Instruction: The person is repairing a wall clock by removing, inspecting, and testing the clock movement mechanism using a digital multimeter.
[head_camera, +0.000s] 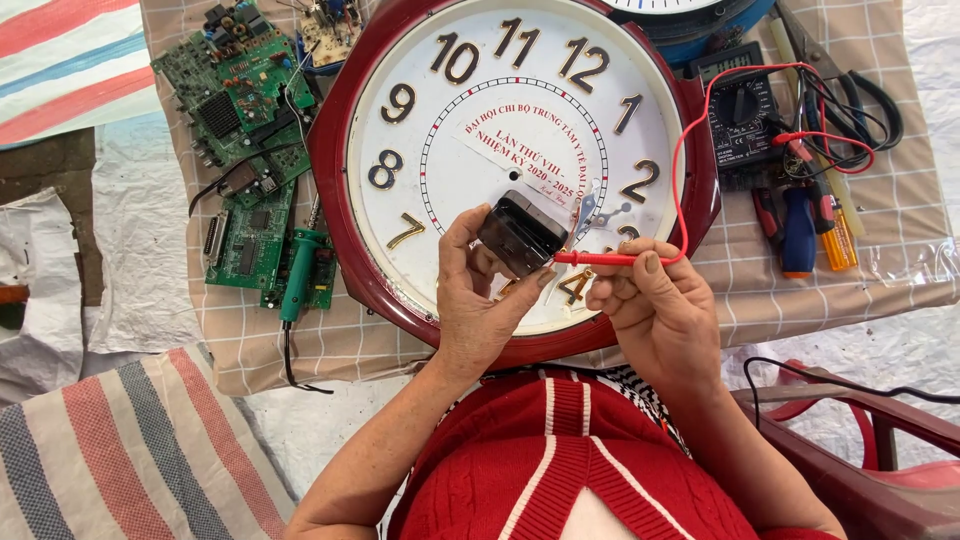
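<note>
At the far left of the worktop (620, 330), green circuit boards (245, 130) lie in a cluster on the checked cloth, with a green-handled soldering iron (296, 272) resting across the lowest one. Next comes the big round wall clock (515, 165), red-rimmed and white-faced, lying flat with its hands pointing lower right. Over its lower edge the left hand (478, 300) holds a small black clock movement (520, 235), thumb and fingers clamped on its sides, tilted up toward the camera. Just right of it, the right hand (655, 305) pinches a red multimeter probe (600, 258), fingers closed on the shaft, with the tip touching the movement's lower corner. A red lead (690, 130) arcs from the probe up to the black multimeter (740, 125) beside the clock. Farther right lie screwdrivers (815, 225) and more leads. Probing well here likely means keeping the movement steady and the tip firmly on one contact without slipping.
</note>
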